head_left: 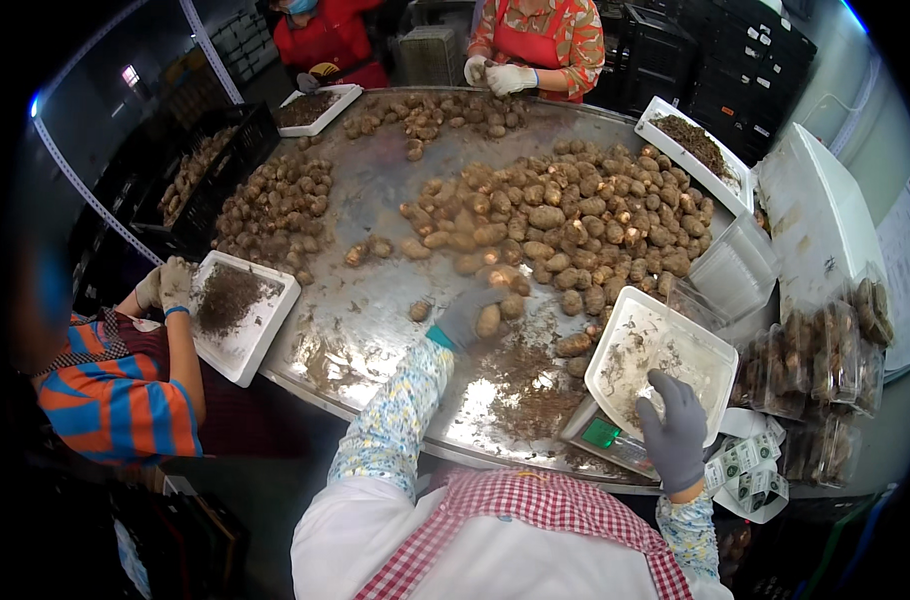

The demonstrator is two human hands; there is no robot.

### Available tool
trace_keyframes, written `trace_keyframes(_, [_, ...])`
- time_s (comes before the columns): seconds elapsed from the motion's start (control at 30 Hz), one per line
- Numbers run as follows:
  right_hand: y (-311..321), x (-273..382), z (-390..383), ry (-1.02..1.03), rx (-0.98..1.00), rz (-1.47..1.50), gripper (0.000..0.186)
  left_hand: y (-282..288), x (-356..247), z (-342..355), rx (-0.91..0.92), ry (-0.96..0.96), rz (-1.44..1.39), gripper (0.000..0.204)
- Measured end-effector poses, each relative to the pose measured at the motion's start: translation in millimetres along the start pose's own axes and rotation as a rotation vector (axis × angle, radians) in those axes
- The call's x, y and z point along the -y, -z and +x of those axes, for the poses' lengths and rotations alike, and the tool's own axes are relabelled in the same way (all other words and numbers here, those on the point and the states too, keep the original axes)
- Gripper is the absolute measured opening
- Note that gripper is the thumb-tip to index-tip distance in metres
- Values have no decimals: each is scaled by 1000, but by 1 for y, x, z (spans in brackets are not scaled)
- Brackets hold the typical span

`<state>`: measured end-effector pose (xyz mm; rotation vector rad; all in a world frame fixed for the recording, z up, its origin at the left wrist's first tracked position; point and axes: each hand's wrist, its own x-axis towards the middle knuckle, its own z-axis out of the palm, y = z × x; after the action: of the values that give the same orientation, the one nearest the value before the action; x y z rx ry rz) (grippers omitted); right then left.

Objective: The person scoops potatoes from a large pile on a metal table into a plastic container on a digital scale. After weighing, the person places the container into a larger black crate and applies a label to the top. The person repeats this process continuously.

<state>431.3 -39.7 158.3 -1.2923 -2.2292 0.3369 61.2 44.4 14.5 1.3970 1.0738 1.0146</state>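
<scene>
My left hand (467, 316), in a grey glove, reaches to the near edge of a big heap of brown taros (585, 220) on the metal table. It is blurred, and a taro (488, 320) lies right against it. Whether the fingers hold that one, I cannot tell. My right hand (675, 430), also gloved in grey, is over the near right side of a white tray (717, 385), thumb and fingers apart. The tray holds only scattered brown scraps and sits on a scale with a green display (601, 432).
Clear plastic boxes (750, 265) and packed taros (815, 360) stand at the right, with a strip of labels (750, 460) before them. Co-workers stand at the left and far edges beside white trays of debris (233, 300). Loose dirt (525, 400) covers the table near me.
</scene>
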Motion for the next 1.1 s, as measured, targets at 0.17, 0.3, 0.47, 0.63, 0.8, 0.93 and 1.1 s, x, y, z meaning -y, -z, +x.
trace_keyframes(0.17, [-3,-6,-18,-68,-36,-272,40,-81,-81,6,338,-112,-609,56])
trace_keyframes(0.3, [9,-28,-52,-127,62,-437,35,-163,-146,34,485,34,-443,73])
trace_keyframes(0.47, [-1,-55,-68,-121,124,-421,23,-272,-141,78,456,-313,564,60])
trace_keyframes(0.63, [-6,-66,-70,-102,21,-382,16,-313,-89,76,223,-215,744,50])
trace_keyframes(0.8, [1,-43,-55,-110,-170,-306,17,-251,-86,65,-291,-564,349,41])
trace_keyframes(0.93, [-12,14,-28,48,-239,22,25,-84,-48,50,-665,-104,855,42])
trace_keyframes(1.1, [-83,64,68,203,-79,100,39,30,19,42,-473,438,985,67])
